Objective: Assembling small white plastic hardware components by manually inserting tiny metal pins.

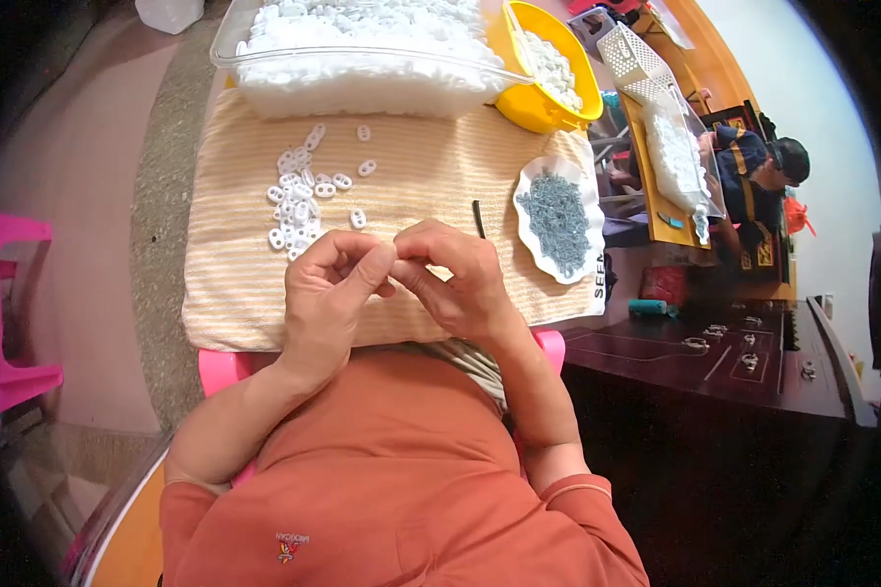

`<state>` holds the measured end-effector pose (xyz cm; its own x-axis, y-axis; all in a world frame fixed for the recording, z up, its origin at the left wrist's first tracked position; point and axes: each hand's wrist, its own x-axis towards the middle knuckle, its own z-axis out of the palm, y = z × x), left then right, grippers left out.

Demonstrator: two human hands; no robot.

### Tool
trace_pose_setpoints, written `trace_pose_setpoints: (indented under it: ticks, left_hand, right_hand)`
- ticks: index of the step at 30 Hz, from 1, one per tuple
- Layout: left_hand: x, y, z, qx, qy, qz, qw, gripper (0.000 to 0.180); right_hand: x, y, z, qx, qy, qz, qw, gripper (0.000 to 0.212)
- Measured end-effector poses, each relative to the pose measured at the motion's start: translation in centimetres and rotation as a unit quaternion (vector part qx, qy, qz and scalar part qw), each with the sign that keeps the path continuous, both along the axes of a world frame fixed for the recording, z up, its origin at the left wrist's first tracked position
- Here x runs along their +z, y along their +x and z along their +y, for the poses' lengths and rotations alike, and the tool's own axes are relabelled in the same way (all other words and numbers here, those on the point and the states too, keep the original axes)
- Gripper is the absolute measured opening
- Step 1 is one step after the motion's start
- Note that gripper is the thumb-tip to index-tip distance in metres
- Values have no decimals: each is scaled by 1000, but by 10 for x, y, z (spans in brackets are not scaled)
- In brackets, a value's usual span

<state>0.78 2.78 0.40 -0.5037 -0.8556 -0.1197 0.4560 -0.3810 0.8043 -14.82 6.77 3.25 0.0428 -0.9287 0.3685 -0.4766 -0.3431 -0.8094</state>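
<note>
My left hand (325, 308) and my right hand (462, 281) meet fingertip to fingertip above the near part of a striped towel (440, 166). Both are closed in a pinch; whatever sits between the fingers is too small and hidden to name. Just beyond my left hand lies a loose heap of small white oval plastic pieces (299, 196), each with two holes. To the right of them, past my right hand, a thin black stick (479, 218) rests on the towel. A white wavy-rimmed plate (525, 227) holds many small grey screw-like parts (558, 220).
At the far edge stand a transparent tub (362, 103) full of white pieces and a yellow bucket (533, 114) with off-white ones. A pink stool (10, 303) is at left. On the right, another person (754, 166) sits by a table bearing a second tub (673, 157).
</note>
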Motion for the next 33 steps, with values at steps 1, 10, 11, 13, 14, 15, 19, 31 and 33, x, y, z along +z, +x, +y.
trace_pose_setpoints:
  ticks: [1, 10, 11, 13, 14, 15, 19, 31, 33]
  left_hand:
    - [0, 0, 0, -12, 2, -4, 1000, 10]
    - [-2, 0, 0, -58, 65, 48, 995, 10]
    - [-1, -1, 1, -59, 65, 48, 995, 10]
    - [1, -2, 2, -46, 73, 41, 995, 12]
    - [2, -3, 2, -47, 73, 41, 995, 12]
    - [4, -3, 2, -44, 71, 47, 995, 12]
    - [2, -1, 1, -93, 64, 61, 992, 13]
    - [-1, -2, 2, -174, 72, 33, 982, 19]
    - [-1, -2, 3, -172, 74, 30, 982, 18]
  right_hand:
    - [0, -1, 1, -1, 0, 1, 1000, 9]
    - [-10, -3, 11, -22, 19, -74, 997, 6]
    - [-11, -3, 12, -21, 42, -95, 994, 7]
    - [-13, -4, 14, -23, 65, -115, 991, 8]
    - [-14, -5, 15, -21, 73, -123, 989, 9]
    - [-15, -5, 16, -21, 81, -132, 988, 10]
    - [-12, 2, 19, -64, 126, -220, 965, 12]
    - [-9, -11, 32, -57, 179, -260, 947, 13]
    - [-7, -18, 38, -88, 104, -82, 987, 7]
